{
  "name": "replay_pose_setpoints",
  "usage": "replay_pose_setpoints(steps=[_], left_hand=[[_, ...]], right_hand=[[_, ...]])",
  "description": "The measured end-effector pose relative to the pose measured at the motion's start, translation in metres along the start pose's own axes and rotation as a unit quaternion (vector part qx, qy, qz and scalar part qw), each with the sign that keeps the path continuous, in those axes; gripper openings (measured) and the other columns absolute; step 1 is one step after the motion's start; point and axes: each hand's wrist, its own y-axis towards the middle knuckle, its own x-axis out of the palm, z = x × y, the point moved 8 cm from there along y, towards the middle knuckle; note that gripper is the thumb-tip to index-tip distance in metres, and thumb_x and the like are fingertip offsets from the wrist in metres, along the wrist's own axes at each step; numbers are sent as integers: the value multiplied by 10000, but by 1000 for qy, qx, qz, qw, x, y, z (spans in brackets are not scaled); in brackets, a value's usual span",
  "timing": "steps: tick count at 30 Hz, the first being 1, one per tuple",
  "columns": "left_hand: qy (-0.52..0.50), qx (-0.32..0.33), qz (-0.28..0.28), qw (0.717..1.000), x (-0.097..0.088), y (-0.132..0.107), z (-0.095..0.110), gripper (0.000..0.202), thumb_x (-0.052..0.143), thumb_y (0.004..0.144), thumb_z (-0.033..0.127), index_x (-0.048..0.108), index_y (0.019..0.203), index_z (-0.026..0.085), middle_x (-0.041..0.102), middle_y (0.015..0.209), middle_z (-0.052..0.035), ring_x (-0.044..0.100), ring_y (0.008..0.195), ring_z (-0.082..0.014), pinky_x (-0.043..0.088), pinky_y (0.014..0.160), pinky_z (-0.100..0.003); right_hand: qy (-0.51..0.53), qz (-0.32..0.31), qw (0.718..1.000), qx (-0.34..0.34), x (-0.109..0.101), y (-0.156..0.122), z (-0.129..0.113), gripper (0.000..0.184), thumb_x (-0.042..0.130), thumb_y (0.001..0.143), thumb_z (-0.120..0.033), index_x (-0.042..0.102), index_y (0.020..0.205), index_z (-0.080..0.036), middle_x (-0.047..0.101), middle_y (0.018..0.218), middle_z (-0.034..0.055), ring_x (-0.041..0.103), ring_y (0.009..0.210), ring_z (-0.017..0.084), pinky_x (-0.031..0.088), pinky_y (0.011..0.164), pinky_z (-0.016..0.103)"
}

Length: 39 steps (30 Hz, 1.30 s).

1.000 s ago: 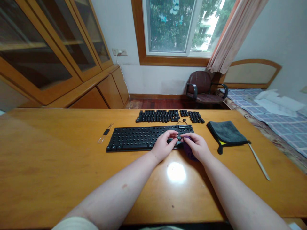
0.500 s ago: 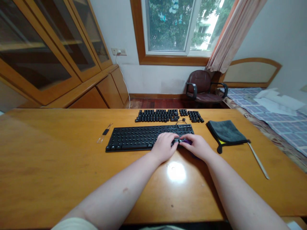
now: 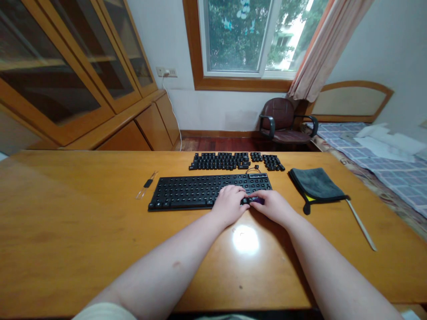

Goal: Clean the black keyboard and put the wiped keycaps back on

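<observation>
While keycaps (image 3: 218,162) lie behind the keyboard (image 3: 187,192), left hand (image 3: 229,203) half-curled over it, right hand (image 3: 274,206) likewise by purple cloth (image 3: 260,201), grips unclear.

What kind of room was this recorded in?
Probably a bedroom at home, doubling as a workspace: a bed with a checked cover, a curtained window, and a large wooden desk in front.

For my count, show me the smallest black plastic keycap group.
The middle black plastic keycap group: the left group is far wider, the right group larger.
</observation>
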Motion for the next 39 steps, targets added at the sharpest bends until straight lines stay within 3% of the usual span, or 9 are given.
replay_pose_setpoints(steps=[12, 31, 36, 39], left_hand=[[6, -15, -2, 1000, 2, 0, -1, 281, 690, 699, 332, 635, 957, 237, 598, 1092, -45, 501, 1040, -253, 380, 914, -433], [14, -37, -41, 998, 3, 4, -4, 319, 724, 659, 294, 643, 963, 242, 586, 1132, -25, 494, 1056, -236, 379, 925, -393], [24, -26, -40, 999, 3, 2, -2, 303, 700, 681, 299, 629, 971, 246, 580, 1119, -21, 490, 1046, -230, 381, 918, -392], [40, -10, -24, 999, 0, 1, 3, 268, 655, 721, 319, 614, 970, 230, 581, 1084, -26, 494, 1020, -228, 388, 904, -397]], right_hand=[[-67, 1, 998, 17, 0, -2, -1, 197, 574, 744, -319, 686, 894, -257, 705, 802, 17, 632, 725, 195, 453, 642, 278], [-46, -27, 997, 60, 9, 2, 9, 153, 618, 719, -321, 706, 825, -256, 709, 815, 15, 629, 757, 187, 437, 663, 268], [-54, -31, 997, 42, 10, 2, 8, 165, 606, 737, -324, 705, 855, -265, 716, 831, 14, 640, 761, 184, 456, 672, 265], [-61, -1, 998, 2, 2, 0, -1, 177, 578, 768, -348, 704, 859, -261, 719, 829, 18, 647, 753, 186, 469, 682, 275]])
